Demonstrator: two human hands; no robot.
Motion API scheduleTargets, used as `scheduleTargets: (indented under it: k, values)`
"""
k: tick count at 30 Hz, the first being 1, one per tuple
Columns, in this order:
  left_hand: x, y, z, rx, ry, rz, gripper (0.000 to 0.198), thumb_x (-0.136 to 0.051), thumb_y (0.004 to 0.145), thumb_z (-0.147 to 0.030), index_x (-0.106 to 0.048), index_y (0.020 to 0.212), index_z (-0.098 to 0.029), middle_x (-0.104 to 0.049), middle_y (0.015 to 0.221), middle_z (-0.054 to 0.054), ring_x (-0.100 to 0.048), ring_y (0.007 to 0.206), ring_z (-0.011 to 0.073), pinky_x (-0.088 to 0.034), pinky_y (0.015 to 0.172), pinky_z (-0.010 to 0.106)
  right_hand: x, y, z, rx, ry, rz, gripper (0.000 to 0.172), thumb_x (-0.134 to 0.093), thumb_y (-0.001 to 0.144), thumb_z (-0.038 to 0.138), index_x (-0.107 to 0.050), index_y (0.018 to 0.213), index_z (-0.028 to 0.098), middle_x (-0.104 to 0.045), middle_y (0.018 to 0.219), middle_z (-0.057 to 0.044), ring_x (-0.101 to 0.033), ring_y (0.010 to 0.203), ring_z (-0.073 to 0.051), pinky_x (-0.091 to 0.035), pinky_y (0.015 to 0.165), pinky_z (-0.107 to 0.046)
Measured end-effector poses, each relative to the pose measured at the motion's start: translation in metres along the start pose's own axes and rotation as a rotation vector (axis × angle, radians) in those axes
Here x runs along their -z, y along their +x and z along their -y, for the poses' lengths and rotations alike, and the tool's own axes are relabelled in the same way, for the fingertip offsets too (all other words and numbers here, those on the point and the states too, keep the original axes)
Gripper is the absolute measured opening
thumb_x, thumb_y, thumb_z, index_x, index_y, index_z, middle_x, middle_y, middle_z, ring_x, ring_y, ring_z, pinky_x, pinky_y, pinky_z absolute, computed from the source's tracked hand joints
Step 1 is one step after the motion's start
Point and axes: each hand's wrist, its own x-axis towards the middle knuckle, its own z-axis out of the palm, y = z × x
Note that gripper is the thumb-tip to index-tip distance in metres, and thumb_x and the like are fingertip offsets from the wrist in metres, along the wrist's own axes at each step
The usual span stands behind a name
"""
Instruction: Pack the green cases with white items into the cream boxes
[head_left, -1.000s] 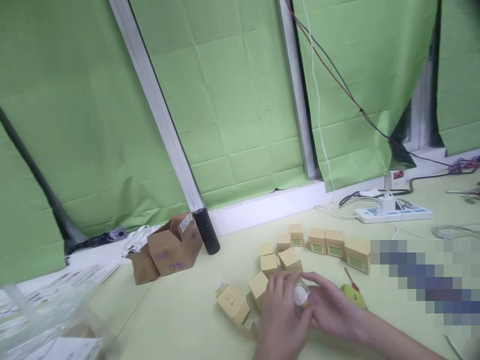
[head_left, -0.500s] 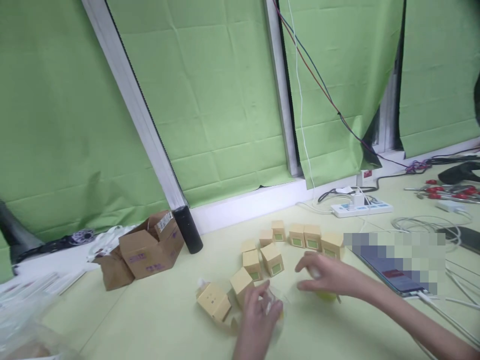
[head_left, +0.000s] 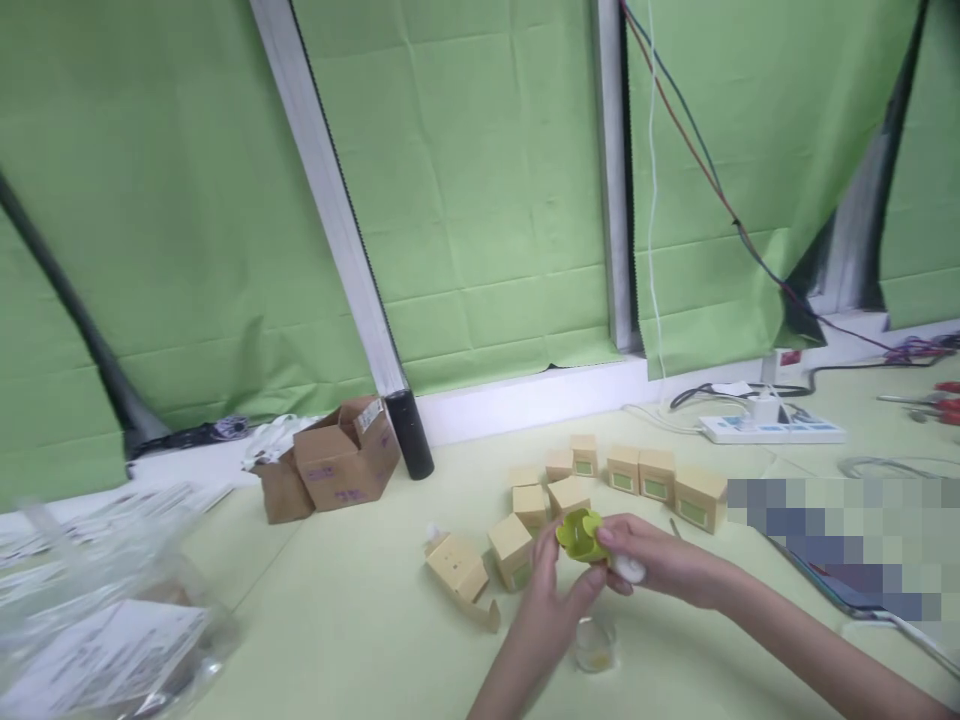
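My right hand (head_left: 651, 562) holds a lime-green plastic piece (head_left: 579, 535) above the table, its fingers curled round it, with something small and white (head_left: 631, 570) tucked under the palm. My left hand (head_left: 553, 600) meets it from the left, fingertips pinching the same green piece. Below the hands a small clear jar (head_left: 595, 643) stands on the table. Just left lie an opened tan carton (head_left: 459, 570) and another small carton (head_left: 511, 550). Behind the hands stand several small tan boxes with green labels (head_left: 655, 475).
A brown cardboard box (head_left: 346, 466) and a black cylinder (head_left: 409, 434) stand near the wall at left. A white power strip (head_left: 772, 430) with cables lies at right, with red-handled tools (head_left: 946, 398) beyond. Clear plastic bags with papers (head_left: 105, 620) fill the near left. Green cloth hangs behind.
My right hand came back from the right with the green piece and met my left hand. The clear jar my left hand held now stands on the table.
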Motion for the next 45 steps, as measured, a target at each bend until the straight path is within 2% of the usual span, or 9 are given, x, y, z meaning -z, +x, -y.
scheduleTargets:
  k: [3, 6, 9, 14, 18, 24, 28, 35, 45]
  values:
    - [-0.003, 0.008, 0.009, -0.042, -0.252, -0.127, 0.048, -0.062, 0.073, -0.046, -0.049, 0.109, -0.017, -0.058, 0.112, 0.014, -0.052, 0.106, 0.0262, -0.039, 0.093, 0.040, -0.011, 0.012, -0.016, -0.020, 0.156, -0.031, 0.035, -0.054, 0.082, 0.050, -0.058, 0.077, 0.016, -0.054, 0.067, 0.002, -0.047, 0.053, -0.008, -0.037, 0.053, -0.020]
    - [-0.002, 0.006, 0.020, -0.066, -0.454, -0.253, 0.049, -0.073, 0.063, -0.041, -0.050, 0.101, -0.019, -0.062, 0.101, 0.009, -0.060, 0.090, 0.0229, -0.045, 0.079, 0.035, -0.003, 0.017, -0.033, -0.047, 0.367, -0.219, 0.017, -0.057, 0.080, 0.034, -0.060, 0.078, 0.017, -0.060, 0.077, -0.002, -0.056, 0.062, -0.011, -0.046, 0.062, -0.023]
    - [-0.001, 0.001, 0.024, 0.025, -0.601, -0.258, 0.055, -0.077, 0.058, -0.034, -0.050, 0.104, -0.020, -0.062, 0.101, 0.009, -0.063, 0.078, 0.0206, -0.047, 0.068, 0.032, 0.012, 0.020, -0.042, -0.026, 0.397, -0.388, 0.006, -0.061, 0.072, 0.023, -0.061, 0.076, 0.018, -0.061, 0.079, -0.003, -0.061, 0.071, -0.015, -0.050, 0.072, -0.026]
    - [-0.002, -0.002, 0.020, 0.169, -0.845, -0.168, 0.049, -0.074, 0.063, -0.037, -0.058, 0.105, -0.017, -0.065, 0.096, 0.008, -0.062, 0.083, 0.0186, -0.043, 0.085, 0.035, 0.019, 0.019, -0.041, 0.046, 0.340, -0.480, 0.015, -0.069, 0.071, 0.030, -0.062, 0.076, 0.018, -0.060, 0.078, -0.001, -0.060, 0.079, -0.014, -0.048, 0.077, -0.024]
    - [-0.003, -0.002, 0.015, 0.190, -0.860, -0.191, 0.045, -0.067, 0.073, -0.039, -0.057, 0.113, -0.020, -0.065, 0.104, 0.008, -0.061, 0.090, 0.0201, -0.042, 0.091, 0.038, 0.013, 0.014, -0.034, 0.049, 0.284, -0.499, 0.020, -0.073, 0.069, 0.033, -0.062, 0.077, 0.019, -0.061, 0.076, 0.002, -0.058, 0.069, -0.011, -0.046, 0.063, -0.021]
    - [0.000, -0.006, 0.003, 0.229, -0.706, -0.085, 0.034, -0.062, 0.078, -0.034, -0.065, 0.104, -0.013, -0.067, 0.105, 0.012, -0.060, 0.098, 0.0227, -0.041, 0.093, 0.037, 0.005, 0.010, -0.026, 0.098, -0.126, -0.480, 0.025, -0.069, 0.071, 0.042, -0.063, 0.076, 0.019, -0.056, 0.059, 0.004, -0.052, 0.054, -0.011, -0.042, 0.052, -0.024]
    - [0.002, -0.008, -0.002, 0.244, -0.683, -0.006, 0.032, -0.058, 0.081, -0.034, -0.066, 0.105, -0.014, -0.067, 0.103, 0.011, -0.056, 0.106, 0.0238, -0.040, 0.094, 0.036, -0.001, 0.009, -0.025, 0.159, -0.424, -0.508, 0.020, -0.065, 0.074, 0.039, -0.066, 0.080, 0.020, -0.064, 0.073, -0.002, -0.059, 0.066, -0.017, -0.047, 0.060, -0.028]
    - [0.000, -0.003, 0.006, 0.307, -0.670, 0.005, 0.033, -0.065, 0.075, -0.038, -0.070, 0.093, -0.011, -0.069, 0.088, 0.011, -0.062, 0.078, 0.0168, -0.046, 0.082, 0.031, -0.007, 0.005, -0.032, 0.508, -1.008, -0.400, 0.015, -0.052, 0.084, 0.023, -0.066, 0.084, 0.025, -0.069, 0.079, -0.004, -0.063, 0.070, -0.018, -0.047, 0.062, -0.027]
    - [-0.003, -0.001, 0.016, 0.322, -0.746, -0.109, 0.034, -0.069, 0.070, -0.042, -0.071, 0.077, -0.008, -0.070, 0.072, 0.009, -0.061, 0.064, 0.0143, -0.048, 0.067, 0.025, -0.005, 0.006, -0.039, 0.746, -1.261, -0.453, 0.014, -0.051, 0.084, 0.014, -0.061, 0.084, 0.022, -0.069, 0.074, -0.002, -0.063, 0.063, -0.012, -0.045, 0.055, -0.021]
